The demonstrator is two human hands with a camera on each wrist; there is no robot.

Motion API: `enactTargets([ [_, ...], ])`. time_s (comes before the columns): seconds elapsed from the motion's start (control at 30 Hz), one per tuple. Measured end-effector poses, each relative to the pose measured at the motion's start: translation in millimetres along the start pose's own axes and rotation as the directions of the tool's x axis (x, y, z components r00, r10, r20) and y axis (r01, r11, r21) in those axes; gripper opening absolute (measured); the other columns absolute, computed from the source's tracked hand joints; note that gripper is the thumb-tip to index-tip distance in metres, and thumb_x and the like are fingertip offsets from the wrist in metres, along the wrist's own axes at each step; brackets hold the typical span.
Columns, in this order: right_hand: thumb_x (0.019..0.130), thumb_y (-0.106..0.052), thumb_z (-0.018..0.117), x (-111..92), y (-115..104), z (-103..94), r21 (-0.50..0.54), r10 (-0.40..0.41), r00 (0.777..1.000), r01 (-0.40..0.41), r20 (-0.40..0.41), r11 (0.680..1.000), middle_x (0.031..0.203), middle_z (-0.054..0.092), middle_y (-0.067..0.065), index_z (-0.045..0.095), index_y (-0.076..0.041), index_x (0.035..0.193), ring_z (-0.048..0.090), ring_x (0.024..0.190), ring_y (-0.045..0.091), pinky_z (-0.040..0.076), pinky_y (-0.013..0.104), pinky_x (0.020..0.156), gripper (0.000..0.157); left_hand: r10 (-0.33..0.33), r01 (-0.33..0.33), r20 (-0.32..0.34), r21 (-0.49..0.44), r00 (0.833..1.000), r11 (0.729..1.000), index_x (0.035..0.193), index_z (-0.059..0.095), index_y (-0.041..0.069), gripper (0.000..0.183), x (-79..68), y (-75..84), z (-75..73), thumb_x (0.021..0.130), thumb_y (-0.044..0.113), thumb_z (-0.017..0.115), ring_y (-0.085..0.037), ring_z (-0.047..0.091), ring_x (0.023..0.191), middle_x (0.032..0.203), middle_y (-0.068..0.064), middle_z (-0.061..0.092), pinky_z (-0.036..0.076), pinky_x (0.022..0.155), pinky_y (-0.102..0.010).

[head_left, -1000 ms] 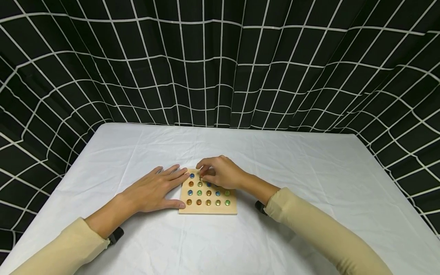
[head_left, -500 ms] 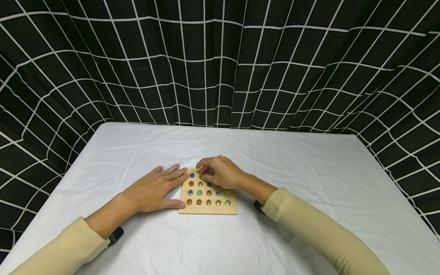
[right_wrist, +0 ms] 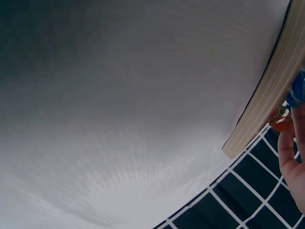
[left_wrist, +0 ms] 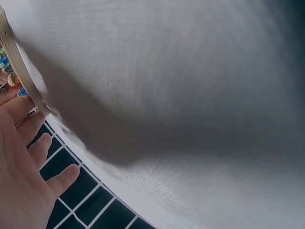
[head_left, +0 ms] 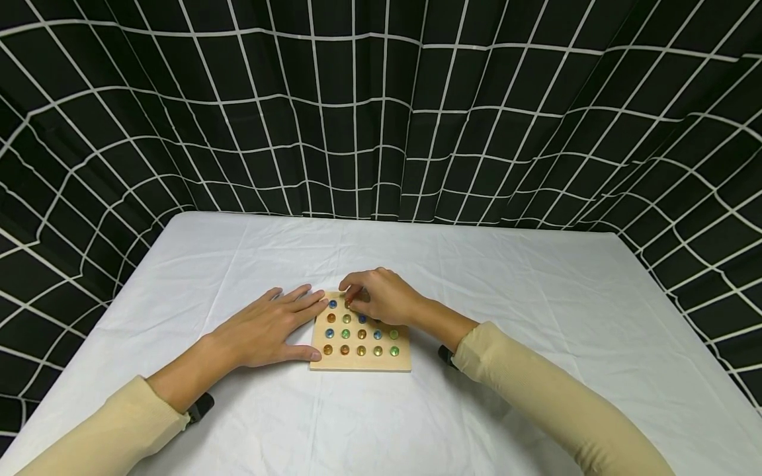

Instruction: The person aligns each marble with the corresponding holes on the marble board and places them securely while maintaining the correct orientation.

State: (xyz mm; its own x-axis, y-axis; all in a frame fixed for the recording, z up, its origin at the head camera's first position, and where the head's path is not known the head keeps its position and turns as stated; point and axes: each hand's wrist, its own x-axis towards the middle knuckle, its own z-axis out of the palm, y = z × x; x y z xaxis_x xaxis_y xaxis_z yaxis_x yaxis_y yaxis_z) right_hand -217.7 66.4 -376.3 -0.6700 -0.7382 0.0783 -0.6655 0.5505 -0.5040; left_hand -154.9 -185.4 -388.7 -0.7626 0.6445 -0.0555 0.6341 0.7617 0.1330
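Before me on the white cloth lies a square wooden board (head_left: 360, 363), with rows of coloured glass marbles (head_left: 361, 334) sitting on it. My left hand (head_left: 264, 330) lies flat with fingers spread, its index fingertip and thumb on the board's left edge. In the left wrist view, its fingers reach the board's side beside a blue marble (left_wrist: 22, 91). Over the far part of the board, my right hand (head_left: 387, 297) pinches a marble (head_left: 348, 305) between thumb and index finger in the far row. That hand hides the right part of this row. In the right wrist view, an orange marble (right_wrist: 281, 124) shows near the fingers.
White cloth (head_left: 506, 284) covers the table around the board. A black curtain (head_left: 381, 119) with white grid lines hangs behind it and along both sides. Dark devices (head_left: 201, 407) are strapped under both wrists.
My right hand has shifted very slightly left, and the pinched marble shows less between the fingers. My left hand and the board have stayed practically still.
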Motion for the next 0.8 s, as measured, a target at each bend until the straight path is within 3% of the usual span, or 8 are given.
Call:
enactTargets([
  [0.2, 0.091, -0.012, 0.074, -2.5, 0.5, -7.2, -0.003, 0.036, 0.999, -0.036, -0.010, 0.999, 0.101, 0.075, 0.001, 0.068, -0.005, 0.120, 0.069, 0.100, 0.015, 0.051, 0.035, 0.095, 0.030, 0.007, -0.007, -0.002, 0.003, 1.000, 1.000, 0.157, 0.034, 0.018, 0.093, 0.5, -0.2, 0.3, 0.087, 0.079, 0.046, -0.027, 0.025, 0.149, 0.161, -0.001, 0.031, 0.026, 0.113, -0.062],
  [0.4, 0.090, -0.012, 0.074, -17.4, 0.7, -30.2, -0.018, 0.035, 0.997, -0.036, -0.062, 0.999, 0.107, 0.074, 0.003, 0.069, -0.004, 0.120, 0.069, 0.103, 0.019, 0.052, 0.039, 0.095, 0.031, 0.015, -0.014, -0.009, 0.009, 1.000, 1.000, 0.156, 0.035, 0.018, 0.093, 1.9, -0.5, 0.7, 0.087, 0.079, 0.046, -0.027, 0.027, 0.148, 0.161, -0.001, 0.032, 0.027, 0.113, -0.062],
  [0.67, 0.090, -0.019, 0.074, -70.7, 13.5, -59.6, -0.051, 0.102, 0.992, -0.106, -0.071, 0.993, 0.121, 0.069, 0.007, 0.064, -0.007, 0.128, 0.063, 0.111, 0.023, 0.051, 0.043, 0.093, 0.041, 0.007, -0.007, -0.015, 0.015, 1.000, 1.000, 0.156, 0.036, 0.018, 0.092, 1.3, -1.8, 0.0, 0.088, 0.078, 0.046, -0.028, 0.026, 0.148, 0.160, -0.001, 0.034, 0.024, 0.115, -0.061],
  [0.8, 0.091, -0.029, 0.074, -102.8, 28.1, -72.1, -0.135, 0.140, 0.987, -0.150, -0.082, 0.979, 0.133, 0.063, 0.008, 0.058, -0.007, 0.137, 0.058, 0.123, 0.027, 0.046, 0.049, 0.101, 0.054, -0.028, 0.030, -0.068, 0.029, 0.997, 0.999, 0.155, 0.039, 0.015, 0.087, -0.7, -8.8, -4.1, 0.090, 0.072, 0.051, -0.030, 0.030, 0.147, 0.158, -0.006, 0.037, 0.025, 0.114, -0.061],
])
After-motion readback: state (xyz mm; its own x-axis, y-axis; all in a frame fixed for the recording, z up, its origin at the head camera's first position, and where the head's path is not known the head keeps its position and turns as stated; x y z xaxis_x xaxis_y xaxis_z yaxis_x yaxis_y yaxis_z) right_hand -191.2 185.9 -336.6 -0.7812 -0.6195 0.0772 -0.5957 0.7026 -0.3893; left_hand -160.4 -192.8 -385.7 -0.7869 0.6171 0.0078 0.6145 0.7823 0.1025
